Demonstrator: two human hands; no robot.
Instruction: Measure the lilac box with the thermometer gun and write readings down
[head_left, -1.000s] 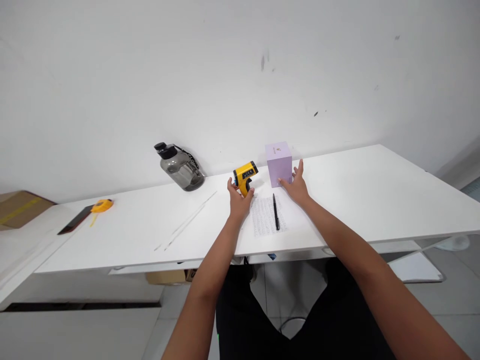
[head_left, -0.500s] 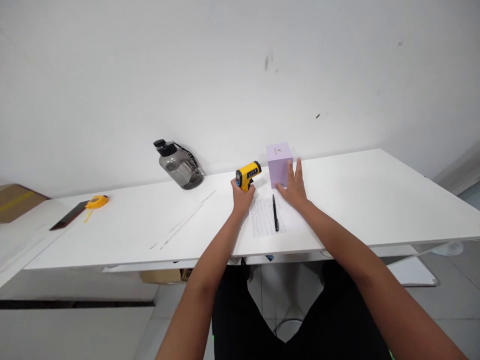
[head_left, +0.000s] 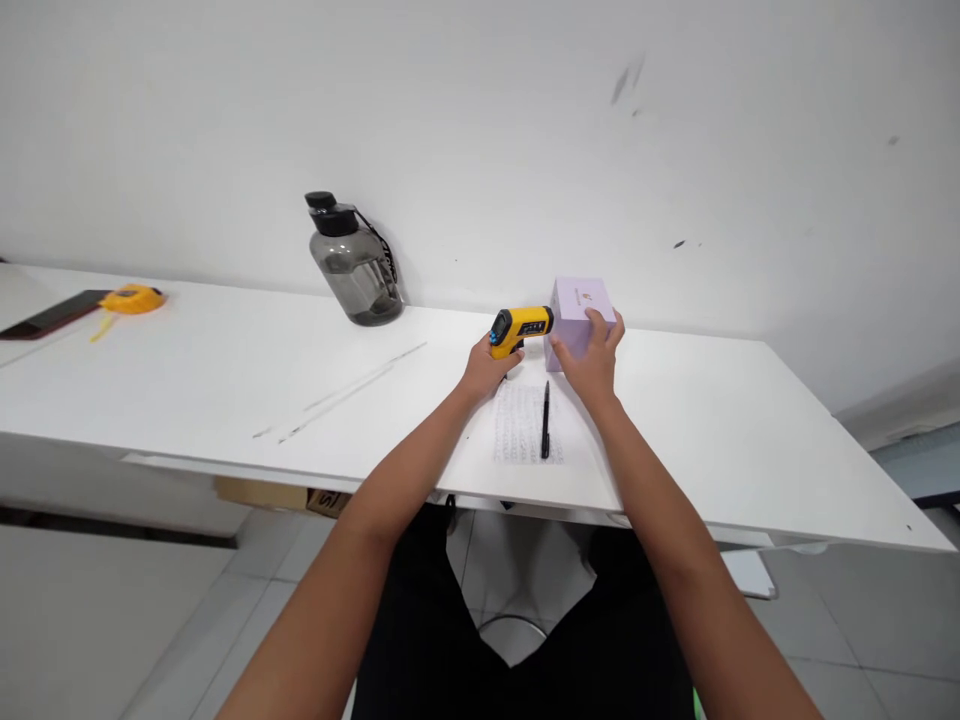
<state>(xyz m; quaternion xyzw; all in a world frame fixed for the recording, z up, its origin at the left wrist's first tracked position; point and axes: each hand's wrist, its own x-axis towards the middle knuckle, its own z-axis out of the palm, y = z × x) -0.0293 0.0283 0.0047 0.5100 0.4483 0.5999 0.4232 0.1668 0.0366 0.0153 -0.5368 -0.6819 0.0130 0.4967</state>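
Your smooth white table (head_left: 697,440) bears, from your seat, a smoky translucent bottle (head_left: 356,280) at eleven o'clock, a matte lilac box (head_left: 583,293) just past twelve, a thin handwritten sheet (head_left: 514,430) at twelve, a pistol-shaped yellow-and-black device (head_left: 529,322) beyond it, and a slim black pen (head_left: 546,425). Your left hand (head_left: 486,368) curls round the device's handle; your right hand (head_left: 592,368), fingers spread, touches the box, firmness unclear.

The pistol-shaped device (head_left: 523,322) is yellow and black with blue — the box (head_left: 571,318) pale lilac, a reddish emblem (head_left: 586,296) on top. Smoky grey bottle (head_left: 356,265), black cap (head_left: 321,201); orange-yellow tape measure (head_left: 133,299); black pen (head_left: 546,420); white sheet (head_left: 516,430) patterned with grey writing; white table (head_left: 720,420) — dark streaks (head_left: 334,407).
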